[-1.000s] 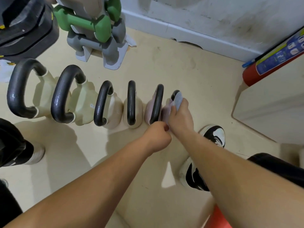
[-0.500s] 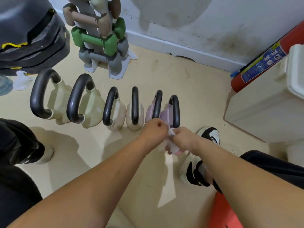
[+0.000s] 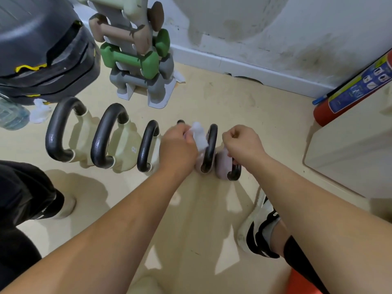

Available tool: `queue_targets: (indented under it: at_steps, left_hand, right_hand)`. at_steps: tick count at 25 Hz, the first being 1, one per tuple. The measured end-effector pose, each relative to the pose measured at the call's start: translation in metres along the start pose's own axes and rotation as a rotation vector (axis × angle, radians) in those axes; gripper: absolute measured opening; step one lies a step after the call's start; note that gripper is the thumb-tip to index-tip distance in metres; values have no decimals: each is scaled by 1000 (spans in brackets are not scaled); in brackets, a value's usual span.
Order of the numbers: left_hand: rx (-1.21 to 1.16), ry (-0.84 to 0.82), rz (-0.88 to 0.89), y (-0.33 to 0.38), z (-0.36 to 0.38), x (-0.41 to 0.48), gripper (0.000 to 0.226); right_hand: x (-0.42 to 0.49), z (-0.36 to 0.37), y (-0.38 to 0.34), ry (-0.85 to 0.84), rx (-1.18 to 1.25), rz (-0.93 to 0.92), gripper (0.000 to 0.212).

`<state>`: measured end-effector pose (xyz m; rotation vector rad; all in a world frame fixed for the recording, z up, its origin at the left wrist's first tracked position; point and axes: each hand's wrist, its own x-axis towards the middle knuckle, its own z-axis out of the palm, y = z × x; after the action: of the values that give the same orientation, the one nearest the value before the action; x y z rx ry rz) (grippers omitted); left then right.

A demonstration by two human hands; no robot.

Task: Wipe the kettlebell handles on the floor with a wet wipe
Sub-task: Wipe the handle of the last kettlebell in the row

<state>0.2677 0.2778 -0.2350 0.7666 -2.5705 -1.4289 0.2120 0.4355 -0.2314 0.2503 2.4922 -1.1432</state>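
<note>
Several kettlebells with black handles stand in a row on the beige floor (image 3: 265, 124), from a large cream one (image 3: 58, 132) at the left to a small pink one (image 3: 223, 166) at the right. My left hand (image 3: 178, 149) grips a crumpled white wet wipe (image 3: 198, 136) between the fourth handle (image 3: 180, 122) and the fifth handle (image 3: 211, 147); it hides most of the fourth kettlebell. My right hand (image 3: 244, 143) is closed around the top of the rightmost pink kettlebell's handle (image 3: 234, 172).
A grey rack of dumbbells (image 3: 144, 60) stands behind the row. Black equipment (image 3: 42, 49) and a water bottle (image 3: 10, 115) are at the left. A red fire extinguisher (image 3: 350, 92) and a white box (image 3: 350, 149) are at the right. My shoes (image 3: 258, 230) are near the row.
The wipe has passed from my right hand to my left hand, which has risen towards the fourth and fifth handles. My right hand has moved onto the rightmost kettlebell's handle and closed on it.
</note>
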Motion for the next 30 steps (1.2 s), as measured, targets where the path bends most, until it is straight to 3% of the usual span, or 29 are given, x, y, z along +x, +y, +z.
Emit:
queue_targets:
  at_steps: [2,5,7,9,13,16,17,21,23,24,27,30]
  left_hand:
    - [166,-77,182,3,10,6,21]
    - [212,-345,232,-17,46,-24,21]
    - [236,-399,271,-36,67,-44,42]
    - [172,-396,210,-37,77,-35,55]
    - [69,-467,-32,-5,76,28,49]
    - [55,-319,-110,-14,65,6,29]
    - [122,-260,-70,-24,59,-17,20]
    - [349,-216,215,-41,51,-63,19]
    - [342,-223,391,-21,62,-63,19]
    - [301,-231,395,-7,69,-61,22]
    - [287,-398,146,5,102,-41,21]
    - [16,-593,-112,0,120,-33,30]
  right_hand:
    - [15,5,-8,-55,-32,35,18]
    - [33,15,-16,-114,-116,81,21]
    - [41,16,-17,-117,-123,112,30]
    - [45,11,-18,-75,-76,98,29]
    - [54,-7,-2,160,-36,53,16]
    - [47,-13,25,23,-66,230,36]
    - [44,-12,32,-17,-38,283,40]
    - [45,-3,36,-43,-9,295,43]
    - [46,-5,34,-65,22,321,44]
    - [47,-6,35,-74,45,346,43]
    - [47,-8,35,-111,155,424,38]
    - [50,-10,36,-127,208,457,38]
